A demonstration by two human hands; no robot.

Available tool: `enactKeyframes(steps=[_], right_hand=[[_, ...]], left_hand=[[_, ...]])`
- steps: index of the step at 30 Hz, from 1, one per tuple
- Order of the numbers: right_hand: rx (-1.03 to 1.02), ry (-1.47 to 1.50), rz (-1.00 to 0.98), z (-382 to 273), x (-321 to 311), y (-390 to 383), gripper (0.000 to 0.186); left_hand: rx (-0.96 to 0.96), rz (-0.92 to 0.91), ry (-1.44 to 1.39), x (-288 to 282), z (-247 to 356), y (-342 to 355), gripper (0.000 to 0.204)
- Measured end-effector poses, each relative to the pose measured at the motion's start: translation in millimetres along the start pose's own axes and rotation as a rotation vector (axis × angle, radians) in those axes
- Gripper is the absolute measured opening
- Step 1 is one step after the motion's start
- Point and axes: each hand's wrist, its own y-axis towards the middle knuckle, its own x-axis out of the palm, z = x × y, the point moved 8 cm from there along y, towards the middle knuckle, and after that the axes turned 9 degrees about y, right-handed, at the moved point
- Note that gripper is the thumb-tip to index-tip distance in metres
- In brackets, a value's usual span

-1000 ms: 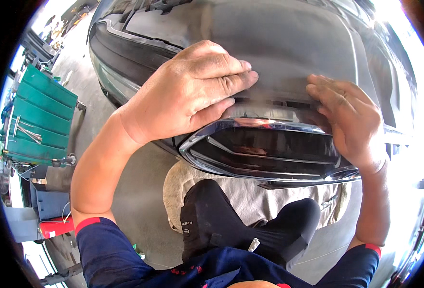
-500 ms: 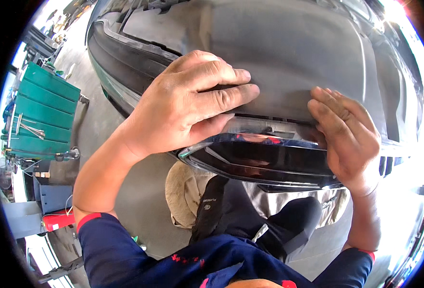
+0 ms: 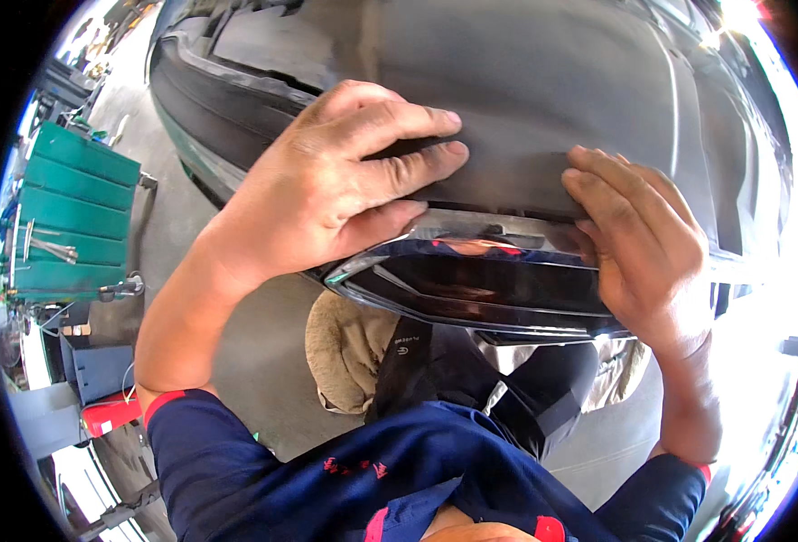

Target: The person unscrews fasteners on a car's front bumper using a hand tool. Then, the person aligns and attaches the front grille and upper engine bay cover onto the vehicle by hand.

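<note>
A dark car front panel fills the upper middle, above a glossy black grille section with a shiny trim along its top edge. My left hand lies over the panel's front edge, fingers stretched and apart, thumb near the trim. To its right, my right hand rests on the same edge with fingers extended toward the middle; its thumb is partly hidden beside the trim. I see no tool in either hand.
My dark-trousered legs are bent beneath the bumper, on a beige cloth pad on the grey floor. At left stand a green ribbed cart, grey box-like objects and a red cylinder.
My legs sit further under the bumper, showing less of the pad. Both hands stay on the panel edge, shifted only slightly as the view moved a little.
</note>
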Motion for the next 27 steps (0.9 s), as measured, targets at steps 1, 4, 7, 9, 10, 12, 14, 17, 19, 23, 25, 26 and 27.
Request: enactKeyframes(steps=[1,4,7,9,10,12,14,17,19,23,25,26,27], right_hand=[[0.007,0.015,-0.014,1.2,-0.9,1.2,0.043],[-0.032,0.028,-0.058,5.5,-0.3,3.5,0.042],[-0.086,0.019,-0.143,7.6,-5.9,8.7,0.042],[-0.078,-0.010,-0.205,4.5,-6.0,13.9,0.041],[-0.075,-0.022,-0.231,1.9,-4.9,15.5,0.040],[-0.011,-0.058,-0.309,-1.3,-5.3,19.7,0.036],[0.051,-0.067,-0.372,-1.3,-3.7,22.0,0.033],[0.007,-0.141,-0.389,-3.5,0.7,25.0,0.030],[-0.024,-0.167,-0.355,-4.8,0.2,26.2,0.033],[-0.069,-0.133,-0.360,1.4,-2.8,22.8,0.035],[-0.103,-0.125,-0.300,0.2,-4.3,20.9,0.036],[-0.101,-0.126,-0.304,-0.5,-3.5,20.0,0.036],[-0.086,-0.121,-0.295,-0.6,-4.3,19.6,0.035]], left_hand=[[-0.006,-0.012,0.015,0.0,-0.7,-0.2,0.055],[-0.010,-0.024,0.039,-1.7,-2.2,-0.4,0.054],[-0.021,-0.033,0.061,3.4,-4.3,-2.6,0.056],[-0.019,-0.032,0.064,1.7,-3.9,-2.8,0.057],[-0.028,-0.037,0.058,1.8,-3.6,-4.2,0.058],[-0.019,-0.022,0.049,1.9,-2.8,-1.9,0.058],[-0.012,-0.024,0.061,1.8,-2.0,-1.4,0.059],[0.001,-0.011,0.105,1.0,-2.1,-2.9,0.058],[0.007,-0.016,0.113,-1.8,-1.5,-2.1,0.057],[0.024,-0.020,0.106,-2.3,0.6,-0.3,0.054],[0.039,-0.016,0.118,-1.6,0.5,0.4,0.054],[0.039,-0.015,0.114,-1.4,1.0,0.7,0.054],[0.032,-0.012,0.107,-1.1,1.4,1.3,0.054]])
